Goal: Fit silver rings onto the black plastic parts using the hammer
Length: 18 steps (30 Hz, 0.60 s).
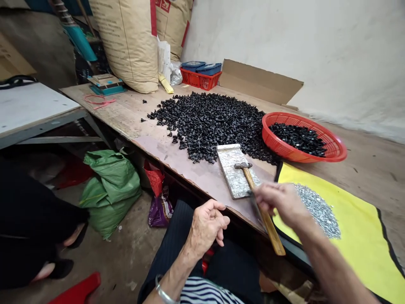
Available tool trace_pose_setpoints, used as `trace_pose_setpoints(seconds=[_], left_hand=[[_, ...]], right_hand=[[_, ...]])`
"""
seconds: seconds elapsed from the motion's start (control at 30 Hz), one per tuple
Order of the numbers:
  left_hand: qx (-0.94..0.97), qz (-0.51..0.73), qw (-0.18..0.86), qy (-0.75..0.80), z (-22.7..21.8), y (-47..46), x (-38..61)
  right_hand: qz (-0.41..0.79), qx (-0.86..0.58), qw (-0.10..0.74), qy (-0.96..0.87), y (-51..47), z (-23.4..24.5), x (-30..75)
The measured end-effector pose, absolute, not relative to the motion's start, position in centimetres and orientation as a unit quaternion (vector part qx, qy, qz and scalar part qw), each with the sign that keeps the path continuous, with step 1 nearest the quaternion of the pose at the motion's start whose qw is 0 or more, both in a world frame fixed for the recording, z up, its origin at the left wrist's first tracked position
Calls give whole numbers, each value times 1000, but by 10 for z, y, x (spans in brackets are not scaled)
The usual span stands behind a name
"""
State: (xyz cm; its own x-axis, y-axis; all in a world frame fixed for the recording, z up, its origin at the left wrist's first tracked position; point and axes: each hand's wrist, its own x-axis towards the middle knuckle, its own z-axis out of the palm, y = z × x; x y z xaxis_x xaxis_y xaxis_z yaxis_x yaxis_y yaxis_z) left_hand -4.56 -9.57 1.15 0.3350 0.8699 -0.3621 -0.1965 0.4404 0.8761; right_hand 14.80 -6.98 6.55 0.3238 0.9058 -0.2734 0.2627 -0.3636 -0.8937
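My right hand [281, 202] is closed round the wooden handle of a hammer [272, 236]. The hammer's metal head lies over a worn, silvery slab [232, 171] near the table's front edge, and its handle end sticks out past that edge. In front of my lap, my left hand [207, 226] hovers with curled fingers; whatever they may hold is hidden. Beyond the slab spreads a large pile of small black plastic parts [215, 120]. On a yellow cloth [357, 219] to the right lies a heap of small shiny metal pieces [318, 211].
A red plastic basket [335, 147] containing black parts stands right of the pile. Farther back are a red crate [201, 80] with blue boxes, a cardboard sheet [259, 82] and a large paper sack [126, 42]. Left on the floor sits a green sack [109, 190], near another person's legs.
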Motion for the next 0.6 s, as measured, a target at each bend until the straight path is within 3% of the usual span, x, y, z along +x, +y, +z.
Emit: trace_pose_setpoints(seconds=[0.13, 0.3, 0.47, 0.6], left_hand=[[411, 332, 712, 463, 8, -99, -45], [456, 338, 652, 503, 7, -84, -50], [577, 408, 447, 548, 8, -21, -58], [695, 356, 270, 563, 4, 29, -43]], right_hand=[[236, -743, 511, -361, -13, 110, 218], [169, -768, 506, -353, -20, 107, 223], [184, -791, 321, -488, -72, 64, 185], [-18, -859, 165, -484, -85, 46, 212]])
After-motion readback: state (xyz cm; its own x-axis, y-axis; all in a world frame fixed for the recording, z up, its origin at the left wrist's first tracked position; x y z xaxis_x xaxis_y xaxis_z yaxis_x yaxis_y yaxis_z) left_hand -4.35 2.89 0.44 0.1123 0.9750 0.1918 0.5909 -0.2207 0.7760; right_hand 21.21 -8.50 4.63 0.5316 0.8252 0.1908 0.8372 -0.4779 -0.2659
